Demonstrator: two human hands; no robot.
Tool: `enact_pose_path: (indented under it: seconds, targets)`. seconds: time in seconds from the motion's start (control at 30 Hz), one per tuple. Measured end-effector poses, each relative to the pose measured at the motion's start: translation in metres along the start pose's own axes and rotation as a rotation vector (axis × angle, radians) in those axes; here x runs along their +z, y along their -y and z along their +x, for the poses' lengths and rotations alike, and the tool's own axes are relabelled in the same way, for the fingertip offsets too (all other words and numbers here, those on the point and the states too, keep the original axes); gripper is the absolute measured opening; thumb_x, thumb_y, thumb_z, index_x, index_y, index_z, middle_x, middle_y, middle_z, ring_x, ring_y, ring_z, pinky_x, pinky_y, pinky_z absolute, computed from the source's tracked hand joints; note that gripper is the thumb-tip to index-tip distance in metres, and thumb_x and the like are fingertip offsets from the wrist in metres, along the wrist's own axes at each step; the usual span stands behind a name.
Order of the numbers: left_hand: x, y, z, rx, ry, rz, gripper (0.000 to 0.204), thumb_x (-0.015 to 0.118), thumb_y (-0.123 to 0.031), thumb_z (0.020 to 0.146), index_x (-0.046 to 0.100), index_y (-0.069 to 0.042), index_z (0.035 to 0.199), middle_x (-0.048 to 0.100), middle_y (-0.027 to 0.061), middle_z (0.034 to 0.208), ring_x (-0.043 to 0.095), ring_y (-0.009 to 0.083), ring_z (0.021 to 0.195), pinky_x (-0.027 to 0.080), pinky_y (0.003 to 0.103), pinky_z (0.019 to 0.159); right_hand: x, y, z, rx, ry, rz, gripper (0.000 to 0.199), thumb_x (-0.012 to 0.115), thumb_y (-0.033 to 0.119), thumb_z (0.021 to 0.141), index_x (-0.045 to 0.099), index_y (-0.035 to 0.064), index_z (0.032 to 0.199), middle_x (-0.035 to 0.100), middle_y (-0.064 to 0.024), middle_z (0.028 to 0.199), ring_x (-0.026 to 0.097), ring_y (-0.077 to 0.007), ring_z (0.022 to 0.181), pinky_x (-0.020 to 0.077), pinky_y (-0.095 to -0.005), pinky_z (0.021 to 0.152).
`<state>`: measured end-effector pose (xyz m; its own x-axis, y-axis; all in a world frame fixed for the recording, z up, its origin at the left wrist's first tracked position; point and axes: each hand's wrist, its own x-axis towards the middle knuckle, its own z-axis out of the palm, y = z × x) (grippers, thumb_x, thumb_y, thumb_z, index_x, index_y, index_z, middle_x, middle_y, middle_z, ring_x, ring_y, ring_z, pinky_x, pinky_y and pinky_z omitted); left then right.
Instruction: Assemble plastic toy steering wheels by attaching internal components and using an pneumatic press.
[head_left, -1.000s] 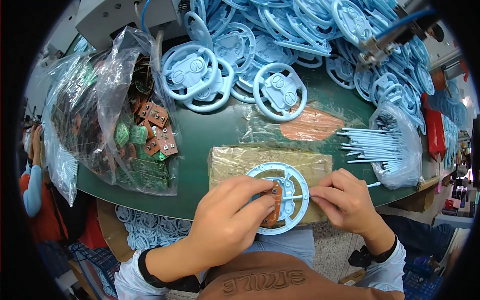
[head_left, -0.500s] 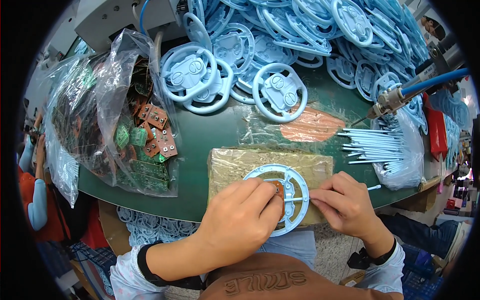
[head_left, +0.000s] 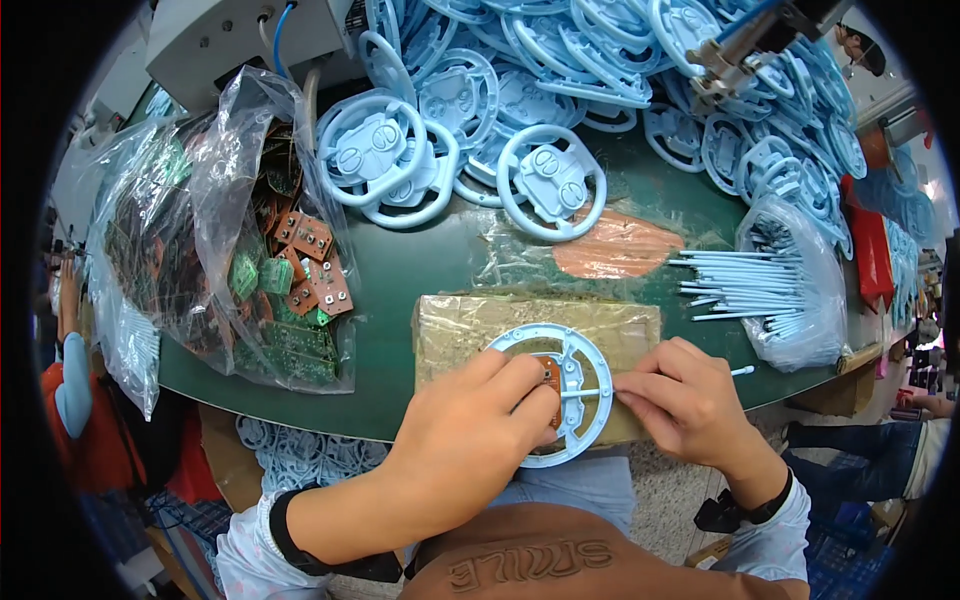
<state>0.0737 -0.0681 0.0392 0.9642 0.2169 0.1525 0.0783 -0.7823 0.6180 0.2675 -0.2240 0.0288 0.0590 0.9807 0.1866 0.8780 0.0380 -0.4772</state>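
We see the wheel, a pale blue plastic ring with spokes, lying flat on the pad, a taped brown rectangle on the green counter, at the pad's near edge and overhanging it toward the person. Our left hand covers the wheel's left half, its grip pressed together on a small brown board at the wheel's hub. Our right hand sits just right of the wheel, its grip pinching a thin blue rod whose long axis runs left to right, one end pointing at the hub and crossing the rim, the other end showing past the fingers on the right. Beyond the pad, farther from the person, a heap of wheels of the same kind covers the back of the counter. Left of the pad lies a clear bag of green and brown boards. Right of the pad a second bag of rods lies on its side, the rods pointing left toward the pad. Above that bag a tool with a blue hose hangs over the heap.
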Motion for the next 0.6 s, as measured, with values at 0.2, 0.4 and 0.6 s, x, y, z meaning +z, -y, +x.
enact_pose_path:
  seconds: [0.2,0.4,0.6]
  targets:
    - [0.007,-0.001,-0.008,0.074,-0.033,0.155,0.043,0.077,-0.017,0.072,0.069,-0.012,0.114,0.059,0.0061,0.104,0.057,0.0228,0.085,0.051,0.032,0.069,0.001,0.002,-0.002,-0.008,0.004,-0.028,0.02,0.075,0.006,0.071,0.071,0.0092,0.09,0.059,-0.0021,0.078,0.059,-0.0213,0.069,0.0477,-0.0335,0.054]
    - [0.009,-0.004,-0.014,0.105,-0.044,0.16,0.038,0.063,-0.011,0.076,0.069,-0.004,0.113,0.053,0.0072,0.096,0.055,0.022,0.088,0.049,0.032,0.068,-0.08,-0.006,0.049,-0.042,-0.58,-0.351,0.037,0.072,0.004,0.081,0.06,-0.0032,0.116,0.066,-0.0136,0.106,0.065,-0.0242,0.094,0.0504,-0.035,0.087]
    - [0.011,0.001,-0.012,0.127,-0.086,0.117,0.034,0.063,-0.011,0.075,0.069,-0.003,0.108,0.053,0.0072,0.094,0.055,0.0214,0.087,0.049,0.031,0.067,-0.188,-0.074,0.149,-0.105,-0.834,0.294,0.046,0.056,0.027,0.099,0.049,-0.0017,0.135,0.062,-0.0223,0.124,0.062,-0.0268,0.115,0.0492,-0.0344,0.096]
